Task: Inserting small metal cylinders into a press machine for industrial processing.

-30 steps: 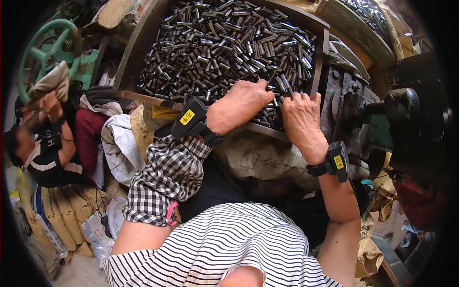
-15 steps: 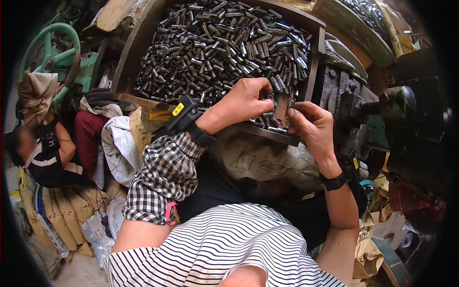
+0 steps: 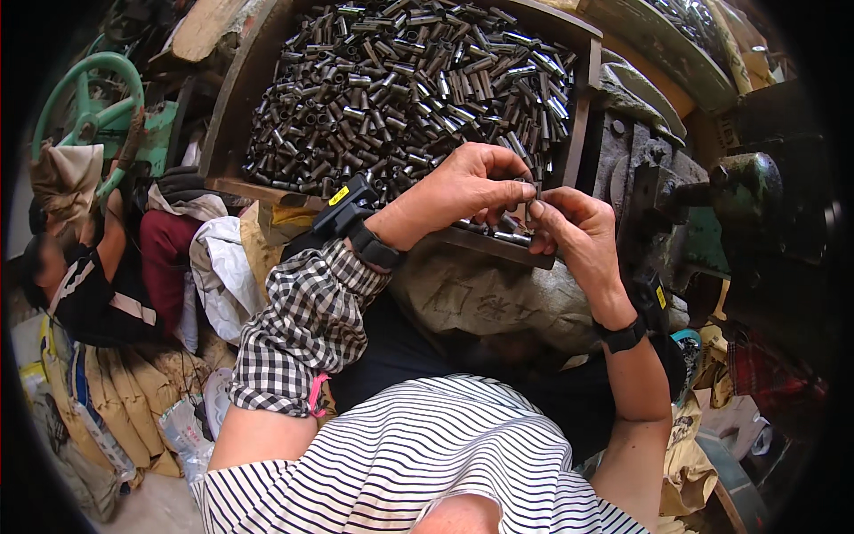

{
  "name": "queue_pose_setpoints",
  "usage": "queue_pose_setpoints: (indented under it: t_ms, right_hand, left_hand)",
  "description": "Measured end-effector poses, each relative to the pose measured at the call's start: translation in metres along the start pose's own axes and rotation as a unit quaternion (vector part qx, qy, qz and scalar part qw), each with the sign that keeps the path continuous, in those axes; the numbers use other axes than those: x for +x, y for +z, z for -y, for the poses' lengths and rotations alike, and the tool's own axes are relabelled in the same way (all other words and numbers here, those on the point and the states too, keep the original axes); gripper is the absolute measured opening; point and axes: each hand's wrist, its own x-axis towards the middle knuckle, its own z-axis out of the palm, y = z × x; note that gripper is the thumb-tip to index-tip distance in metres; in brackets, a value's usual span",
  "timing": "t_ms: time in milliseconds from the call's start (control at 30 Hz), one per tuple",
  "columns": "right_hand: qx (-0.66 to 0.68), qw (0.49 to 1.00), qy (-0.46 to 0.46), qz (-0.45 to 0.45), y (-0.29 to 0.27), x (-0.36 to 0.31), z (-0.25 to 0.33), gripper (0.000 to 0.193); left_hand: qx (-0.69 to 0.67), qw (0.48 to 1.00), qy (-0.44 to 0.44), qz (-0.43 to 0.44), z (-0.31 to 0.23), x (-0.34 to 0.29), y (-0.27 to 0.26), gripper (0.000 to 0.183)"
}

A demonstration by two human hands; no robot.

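A wooden tray point(image 3: 218, 133) is heaped with small dark metal tubes point(image 3: 356, 111), some with shiny sides. Over its near right corner, my left hand point(image 3: 471, 187) and my right hand point(image 3: 580, 236) meet fingertip to fingertip. Both are closed. A small metal tube point(image 3: 532, 200) shows between the thumbs and fingers, upright and mostly covered. My left thumb and fingers press at its upper part, while my right fingers pinch it lower down. Whether my left hand hides another tube in its palm, I cannot make out. Several loose tubes point(image 3: 509, 238) lie just below the hands.
A dark machine point(image 3: 756, 191) with a round shaft stands close on the right. A green handwheel point(image 3: 89, 116) rises at the far left, near another person point(image 3: 102, 276). A grey-brown sack point(image 3: 498, 298) lies under the tray's near edge. Another tray of parts point(image 3: 680, 31) is at the far right.
My left hand has moved right until its fingertips meet my right fingers at the tube. My right hand has stayed nearly in place. The other person's arm has shifted.
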Motion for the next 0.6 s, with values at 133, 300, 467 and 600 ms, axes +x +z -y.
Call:
queue_pose_setpoints:
  t_ms: [133, 300, 467, 600]
  right_hand:
    - [-0.016, 1.000, 0.020, -0.007, -0.003, -0.003, 0.000, 0.016]
    - [-0.093, 0.994, -0.040, -0.036, -0.004, -0.011, 0.007, 0.009]
    - [0.028, 0.995, -0.061, -0.080, -0.012, -0.002, 0.012, 0.009]
    - [0.000, 0.998, -0.029, -0.060, -0.019, -0.001, 0.010, 0.009]
  left_hand:
    - [-0.049, 0.996, 0.030, -0.068, 0.004, 0.001, -0.003, 0.021]
    - [-0.052, 0.994, 0.025, -0.096, 0.007, 0.002, 0.000, 0.022]
    - [-0.063, 0.994, -0.012, -0.083, 0.008, 0.004, 0.010, 0.021]
    - [-0.149, 0.987, 0.022, -0.058, 0.014, 0.006, 0.005, 0.018]
